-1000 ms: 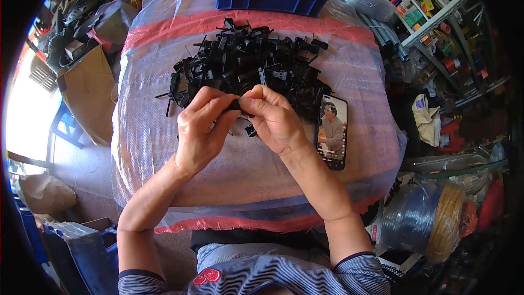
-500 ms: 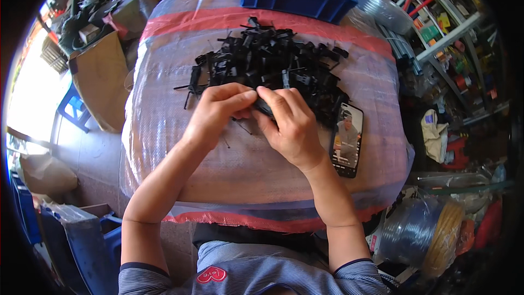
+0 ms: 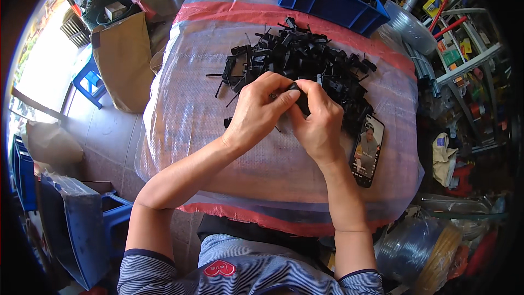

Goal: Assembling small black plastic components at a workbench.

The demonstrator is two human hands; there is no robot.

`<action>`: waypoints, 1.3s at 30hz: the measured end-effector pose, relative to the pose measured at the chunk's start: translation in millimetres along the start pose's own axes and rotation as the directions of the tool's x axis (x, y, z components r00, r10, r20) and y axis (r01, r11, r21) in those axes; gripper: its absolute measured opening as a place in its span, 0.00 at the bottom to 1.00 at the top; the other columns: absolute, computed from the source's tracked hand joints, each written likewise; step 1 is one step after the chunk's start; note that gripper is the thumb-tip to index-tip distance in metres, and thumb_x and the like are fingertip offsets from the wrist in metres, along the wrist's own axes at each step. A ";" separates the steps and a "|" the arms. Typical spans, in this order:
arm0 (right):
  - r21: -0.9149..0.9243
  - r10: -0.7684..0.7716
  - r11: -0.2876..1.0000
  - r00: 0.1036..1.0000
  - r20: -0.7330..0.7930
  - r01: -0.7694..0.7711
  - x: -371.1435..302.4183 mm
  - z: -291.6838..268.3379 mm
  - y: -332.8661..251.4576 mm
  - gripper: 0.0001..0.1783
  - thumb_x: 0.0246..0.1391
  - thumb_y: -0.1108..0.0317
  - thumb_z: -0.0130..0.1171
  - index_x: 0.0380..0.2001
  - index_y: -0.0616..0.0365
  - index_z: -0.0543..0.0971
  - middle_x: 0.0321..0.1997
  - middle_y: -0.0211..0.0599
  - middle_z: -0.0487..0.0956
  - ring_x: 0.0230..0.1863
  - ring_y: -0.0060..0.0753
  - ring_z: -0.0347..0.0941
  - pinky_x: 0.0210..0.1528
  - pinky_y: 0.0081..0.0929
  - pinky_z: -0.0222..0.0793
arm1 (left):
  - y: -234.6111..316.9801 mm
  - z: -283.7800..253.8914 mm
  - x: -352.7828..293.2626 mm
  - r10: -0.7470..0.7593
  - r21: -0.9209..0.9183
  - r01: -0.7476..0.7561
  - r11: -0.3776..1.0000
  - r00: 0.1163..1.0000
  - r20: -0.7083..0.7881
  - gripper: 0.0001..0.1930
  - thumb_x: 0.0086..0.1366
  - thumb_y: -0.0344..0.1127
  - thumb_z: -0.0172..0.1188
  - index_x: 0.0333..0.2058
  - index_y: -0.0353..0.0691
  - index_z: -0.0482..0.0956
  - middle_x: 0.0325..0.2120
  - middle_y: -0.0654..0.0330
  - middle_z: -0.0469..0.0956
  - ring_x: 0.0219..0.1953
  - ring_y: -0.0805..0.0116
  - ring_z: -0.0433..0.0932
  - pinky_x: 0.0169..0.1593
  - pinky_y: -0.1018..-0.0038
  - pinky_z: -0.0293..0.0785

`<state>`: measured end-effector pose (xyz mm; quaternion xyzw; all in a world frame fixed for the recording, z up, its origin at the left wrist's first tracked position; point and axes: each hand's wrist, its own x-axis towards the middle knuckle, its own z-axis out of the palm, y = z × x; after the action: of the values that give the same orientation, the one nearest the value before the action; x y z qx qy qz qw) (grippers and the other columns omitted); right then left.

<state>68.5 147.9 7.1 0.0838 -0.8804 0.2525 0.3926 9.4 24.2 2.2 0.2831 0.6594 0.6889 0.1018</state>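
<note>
My left hand [image 3: 261, 105] and my right hand [image 3: 319, 119] meet over the near edge of a pile of black plastic parts [image 3: 295, 49]. Both pinch a small black plastic part [image 3: 293, 86] between thumbs and fingertips. Most of that part is covered by the fingers, so its exact kind cannot be made out. Many pieces in the pile have thin rods or wires sticking out. To the right of my right hand lies a phone [image 3: 368, 150], face up with its screen lit.
Woven plastic sheeting [image 3: 256, 180] with red bands covers the work surface. At its far edge stands a blue crate [image 3: 333, 3] filled with dark parts. Crowded shelves [image 3: 469, 65] line the right side. A blue stool [image 3: 90, 79] and a cardboard piece [image 3: 121, 61] are at left.
The whole view has shifted, so the surface and pile appear farther right. My hands stay together at the pile's near edge, with the left wrist more bent and the fingers repositioned on the part.
</note>
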 end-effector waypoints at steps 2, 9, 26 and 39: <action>0.007 0.005 1.000 1.000 -0.003 -0.005 -0.8 2.6 -1.5 0.15 0.41 0.75 0.62 0.35 0.63 0.72 0.30 0.45 0.76 0.30 0.44 0.76 0.31 0.30 0.71 | 1.0 -1.3 1.3 0.058 0.071 -0.057 0.996 0.998 -0.009 0.11 0.56 0.34 0.59 0.32 0.29 0.76 0.25 0.58 0.73 0.27 0.72 0.72 0.31 0.76 0.68; -0.032 0.057 0.998 0.975 0.214 -0.051 -10.7 5.9 5.1 0.18 0.39 0.70 0.64 0.36 0.60 0.72 0.30 0.40 0.71 0.32 0.42 0.69 0.35 0.33 0.66 | 7.7 -36.9 26.8 -0.088 -0.506 -0.006 0.863 0.983 -0.161 0.04 0.56 0.31 0.53 0.28 0.38 0.70 0.31 0.58 0.76 0.33 0.67 0.75 0.40 0.73 0.69; 0.700 0.393 0.516 0.862 0.319 -0.494 -12.5 -16.2 14.4 0.04 0.54 0.71 0.54 0.33 0.58 0.72 0.37 0.26 0.71 0.34 0.13 0.63 0.38 0.13 0.59 | -0.2 -23.4 20.0 -0.296 -0.168 0.329 0.929 0.936 0.192 0.18 0.54 0.33 0.60 0.43 0.30 0.75 0.22 0.65 0.74 0.21 0.81 0.66 0.26 0.83 0.60; 0.768 0.491 0.446 0.843 0.219 -0.459 -6.6 -23.6 5.7 0.15 0.55 0.73 0.52 0.47 0.60 0.70 0.37 0.33 0.75 0.41 0.20 0.70 0.38 0.17 0.71 | -3.5 -12.1 9.1 -0.278 -0.156 0.309 0.938 0.941 0.190 0.10 0.55 0.36 0.62 0.32 0.37 0.76 0.22 0.67 0.73 0.23 0.81 0.67 0.27 0.83 0.61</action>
<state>86.3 164.5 13.4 -0.0043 -0.6520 0.7187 0.2415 -5.1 19.0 1.5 0.2268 0.6171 0.6979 0.2839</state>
